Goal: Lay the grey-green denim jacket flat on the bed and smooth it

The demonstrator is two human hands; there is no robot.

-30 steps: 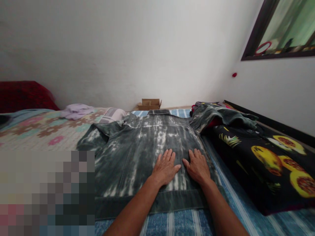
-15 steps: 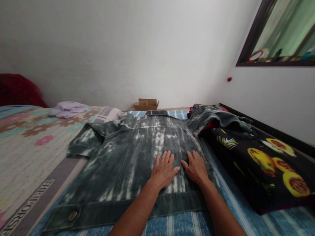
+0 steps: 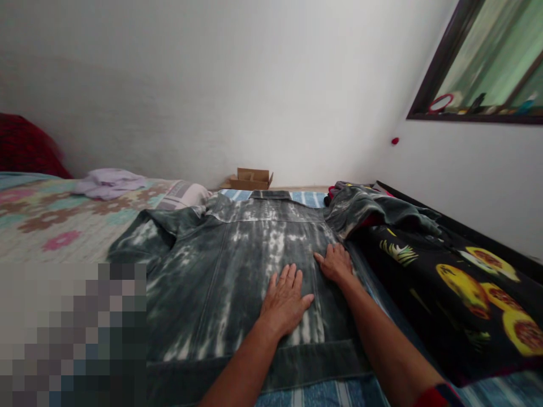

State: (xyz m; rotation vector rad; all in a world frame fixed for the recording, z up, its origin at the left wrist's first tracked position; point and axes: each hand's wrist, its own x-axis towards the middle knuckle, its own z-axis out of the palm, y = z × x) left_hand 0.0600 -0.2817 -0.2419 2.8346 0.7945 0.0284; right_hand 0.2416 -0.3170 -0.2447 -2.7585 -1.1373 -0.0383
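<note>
A dark green and white tie-dyed denim jacket (image 3: 246, 265) lies spread out, back side up, its collar away from me and its hem toward me. My left hand (image 3: 286, 299) rests flat on the lower middle of the back, fingers stretched and thumb apart. Farther up, near the jacket's right side edge, my right hand (image 3: 335, 262) lies on the cloth with its thumb out to the left; it grips nothing that I can see. The jacket's right sleeve lies over a pile of dark clothing. A pixelated block covers the lower left of the jacket.
Blue striped bedding (image 3: 326, 394) lies under the jacket. On the right is a black fruit-print cloth (image 3: 428, 294). A floral quilt (image 3: 93, 232) with a lilac cloth (image 3: 110, 182) on it is at left. A cardboard box (image 3: 251, 179) stands by the wall.
My right hand has slid forward, up along the jacket's right side. My left hand stays flat in nearly the same place. The view has shifted slightly.
</note>
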